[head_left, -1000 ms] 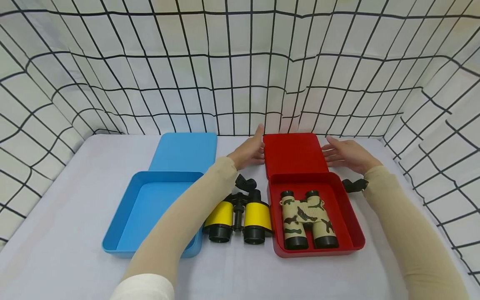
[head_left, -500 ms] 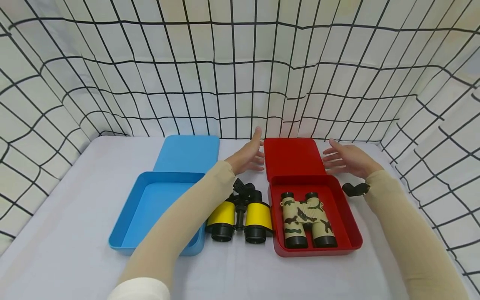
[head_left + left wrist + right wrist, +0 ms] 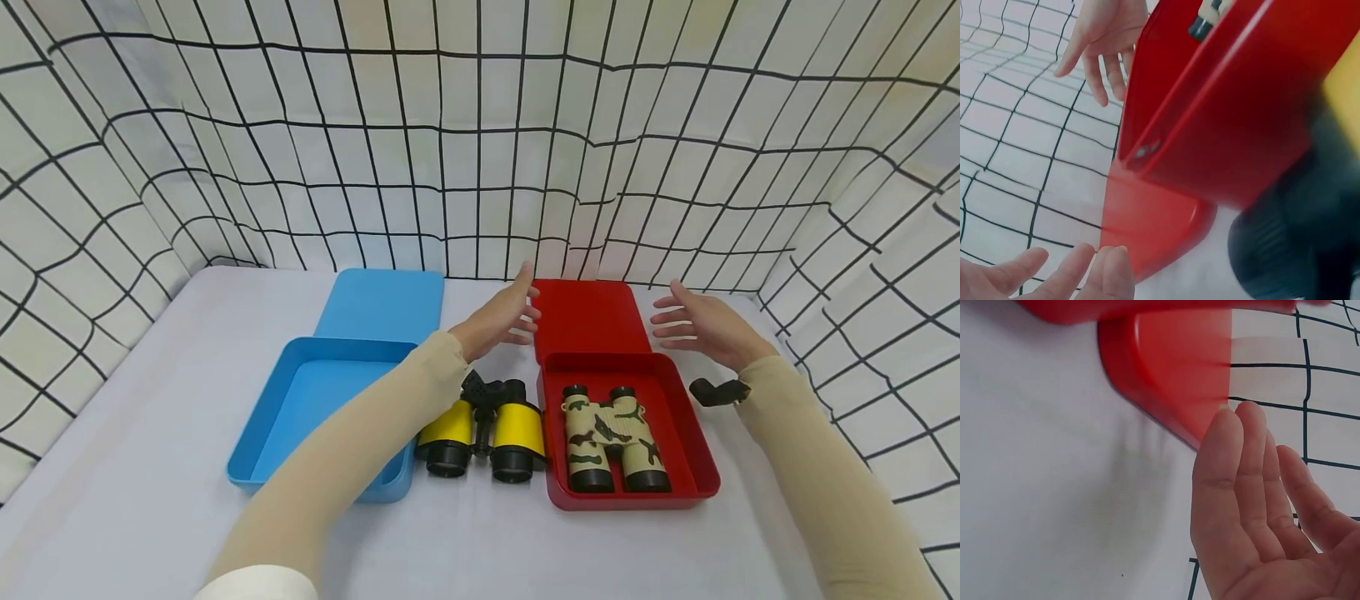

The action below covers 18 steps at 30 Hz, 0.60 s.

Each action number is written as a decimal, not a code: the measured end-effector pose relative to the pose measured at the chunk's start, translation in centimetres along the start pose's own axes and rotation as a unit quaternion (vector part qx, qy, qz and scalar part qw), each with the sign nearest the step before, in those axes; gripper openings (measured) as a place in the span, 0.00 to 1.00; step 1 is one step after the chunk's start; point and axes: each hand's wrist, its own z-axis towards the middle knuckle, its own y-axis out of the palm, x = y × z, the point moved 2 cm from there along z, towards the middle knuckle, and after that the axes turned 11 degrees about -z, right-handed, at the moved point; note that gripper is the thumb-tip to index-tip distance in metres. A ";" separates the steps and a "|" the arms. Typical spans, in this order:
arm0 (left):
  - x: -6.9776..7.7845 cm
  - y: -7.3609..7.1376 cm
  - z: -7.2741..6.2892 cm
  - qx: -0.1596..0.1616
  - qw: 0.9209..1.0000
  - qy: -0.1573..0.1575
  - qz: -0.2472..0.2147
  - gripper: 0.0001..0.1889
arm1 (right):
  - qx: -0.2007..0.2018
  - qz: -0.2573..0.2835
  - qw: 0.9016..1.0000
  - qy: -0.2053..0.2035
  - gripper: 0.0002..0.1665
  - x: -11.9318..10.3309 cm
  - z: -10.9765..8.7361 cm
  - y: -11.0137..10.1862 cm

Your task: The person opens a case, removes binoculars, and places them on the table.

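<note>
A red box [image 3: 705,479] lies open in the head view, its lid [image 3: 588,321] folded back on the table. Inside it rest camouflage binoculars [image 3: 615,437]. My left hand [image 3: 498,318] is at the lid's left edge, fingers extended and thumb up. On the lid's other side my right hand [image 3: 705,325] stands a little apart from the edge, palm inward, fingers straight. Neither hand holds anything. Both wrist views show fingers near the red lid [image 3: 1154,212]. Yellow and black binoculars [image 3: 517,429] sit left of the red box, partly hidden by my left sleeve.
An open blue box [image 3: 258,417] with its lid [image 3: 382,304] folded back lies on the left, my left forearm crossing over it. White walls with a black grid [image 3: 480,129] enclose the white table [image 3: 150,417] at the back and sides.
The right hand has drawn slightly right, away from the red lid. The left hand stays by the lid's left edge, its fingers now overlapping it. The head view has shifted slightly.
</note>
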 end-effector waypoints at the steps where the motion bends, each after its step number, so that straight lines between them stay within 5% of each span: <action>1: 0.0 0.1 -0.2 -0.002 1.000 0.002 0.003 0.42 | 0.000 -0.006 1.000 -0.002 0.53 0.0 -0.1 0.0; 11: 0.3 2.2 -2.8 -0.032 0.998 0.008 0.047 0.39 | 0.031 -0.006 0.999 -0.044 0.51 -0.5 -1.8 0.2; 18: 0.0 2.6 -4.1 -0.019 0.996 0.023 0.079 0.36 | 0.061 -0.020 0.996 -0.060 0.47 -1.3 -3.3 0.7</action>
